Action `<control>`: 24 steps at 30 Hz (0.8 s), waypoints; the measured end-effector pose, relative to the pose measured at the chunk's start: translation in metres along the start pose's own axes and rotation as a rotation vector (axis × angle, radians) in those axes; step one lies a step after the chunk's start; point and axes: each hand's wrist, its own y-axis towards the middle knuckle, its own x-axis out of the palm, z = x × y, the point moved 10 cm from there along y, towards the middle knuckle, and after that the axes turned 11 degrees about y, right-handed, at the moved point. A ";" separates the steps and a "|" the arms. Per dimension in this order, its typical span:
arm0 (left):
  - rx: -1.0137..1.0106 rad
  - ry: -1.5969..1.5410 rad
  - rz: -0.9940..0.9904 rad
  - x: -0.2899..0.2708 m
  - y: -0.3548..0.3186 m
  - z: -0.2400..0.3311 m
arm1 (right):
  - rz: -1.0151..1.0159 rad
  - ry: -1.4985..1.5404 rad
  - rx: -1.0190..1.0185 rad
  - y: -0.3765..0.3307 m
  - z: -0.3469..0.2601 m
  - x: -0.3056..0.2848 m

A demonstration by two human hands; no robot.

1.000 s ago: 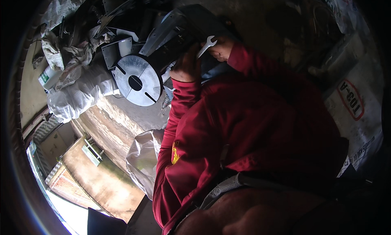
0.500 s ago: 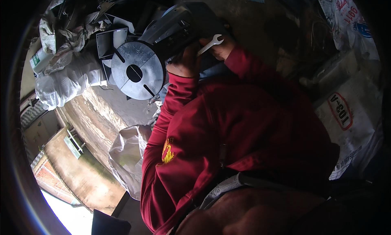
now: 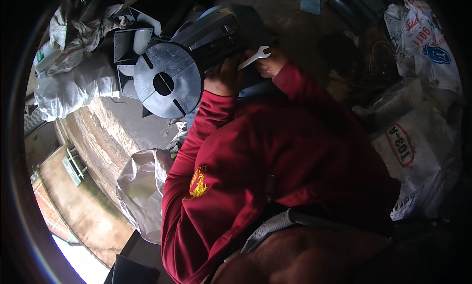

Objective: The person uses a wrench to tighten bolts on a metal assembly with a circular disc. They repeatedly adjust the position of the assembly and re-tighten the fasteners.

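Right hand (image 3: 273, 64) at open-ended wrench (image 3: 251, 60); red-ringed lettering (image 3: 400, 145) on white sack (image 3: 427, 136).

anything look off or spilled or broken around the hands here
Nothing stands out as spilled or broken. The slotted metal disc beside the left hand looks whole, as does the visible part of the wrench at the right hand. The white plastic is crumpled, merely untidy. Shadow hides finer detail.

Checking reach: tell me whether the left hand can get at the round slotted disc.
Probably yes: the left hand is close beside the round slotted disc, with no visible barrier at its near rim.
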 end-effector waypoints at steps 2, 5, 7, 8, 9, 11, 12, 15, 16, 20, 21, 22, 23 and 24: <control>0.011 0.015 0.013 -0.001 0.003 0.003 | -0.017 -0.093 -0.059 -0.003 -0.007 0.008; 0.037 0.017 0.070 -0.010 0.008 0.009 | 0.084 -0.212 -0.159 -0.009 -0.019 0.011; 0.013 0.026 0.035 -0.007 0.006 0.006 | 0.040 -0.176 -0.212 -0.008 -0.021 0.012; 0.001 0.035 0.020 -0.006 0.006 0.005 | 0.070 -0.184 -0.215 -0.006 -0.023 0.009; 0.010 0.018 0.018 -0.005 0.008 0.007 | 0.100 -0.191 -0.218 -0.006 -0.024 0.007; -0.012 -0.019 -0.031 -0.001 0.003 0.001 | 0.103 -0.180 -0.304 -0.012 -0.037 0.021; -0.018 -0.037 -0.057 0.001 0.001 0.000 | 0.089 -0.188 -0.348 -0.018 -0.042 0.029; 0.044 0.006 0.014 -0.009 0.009 0.009 | 0.117 -0.152 -0.455 -0.014 -0.045 0.024; 0.055 0.023 0.024 -0.009 0.009 0.011 | 0.080 -0.145 -0.526 -0.014 -0.052 0.032; 0.057 -0.006 0.101 -0.017 0.016 0.015 | 0.058 -0.041 -0.517 -0.020 -0.056 0.036; 0.057 0.008 0.123 -0.015 0.014 0.014 | 0.086 -0.096 -0.489 -0.017 -0.052 0.030; 0.024 0.034 0.038 -0.007 0.011 0.010 | 0.117 -0.163 -0.423 -0.010 -0.043 0.020; -0.008 0.056 -0.043 0.000 0.007 0.006 | 0.149 -0.237 -0.359 -0.004 -0.038 0.012; -0.039 0.077 -0.124 0.008 0.003 0.000 | 0.138 -0.233 -0.387 -0.003 -0.039 0.010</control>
